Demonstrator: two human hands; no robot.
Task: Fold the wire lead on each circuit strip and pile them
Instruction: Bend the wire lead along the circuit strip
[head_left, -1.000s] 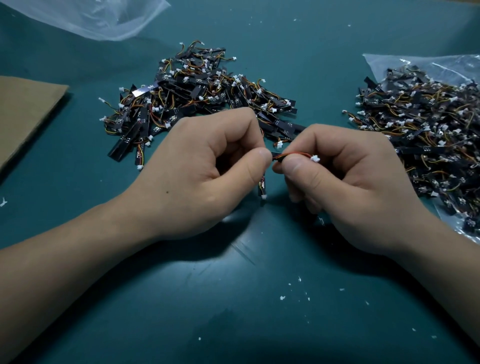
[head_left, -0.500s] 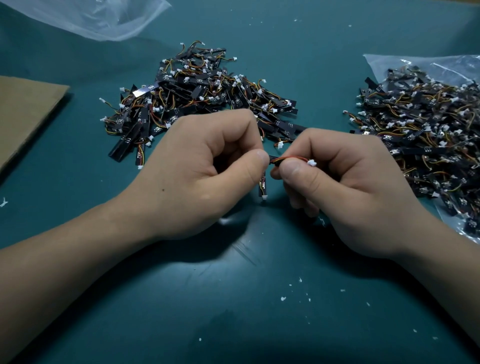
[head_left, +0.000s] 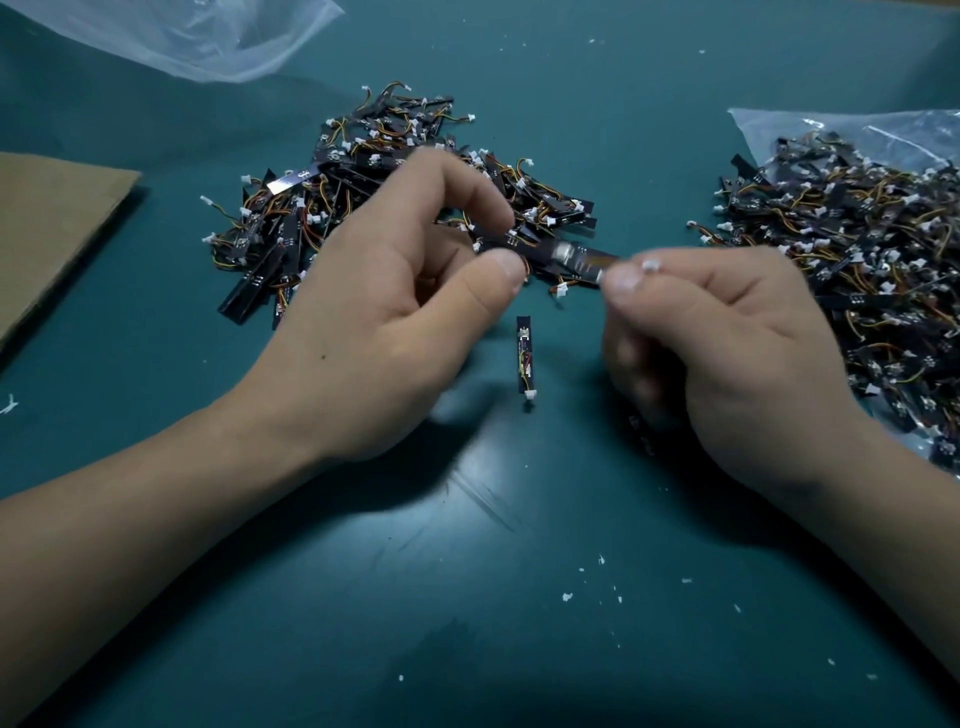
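A black circuit strip (head_left: 558, 255) is held level above the green table between both hands. My left hand (head_left: 395, 312) pinches its left end between thumb and forefinger. My right hand (head_left: 727, 332) pinches the right end, where a white connector (head_left: 650, 266) shows at the fingertips. The strip is blurred, and its wire lead is hidden. A single strip (head_left: 524, 356) with a white plug lies on the table between the hands. One pile of strips (head_left: 363, 171) lies behind my left hand. A second pile (head_left: 857, 249) lies at the right.
The right pile rests on a clear plastic bag (head_left: 841, 135). Another clear bag (head_left: 208, 36) lies at the back left. A brown cardboard sheet (head_left: 47, 223) sits at the left edge. Small white crumbs (head_left: 567, 596) dot the green table (head_left: 467, 597) in front.
My hands have moved apart and my left fingers have uncurled. The held strip now shows stretched between them, and the single strip on the table has come into full view.
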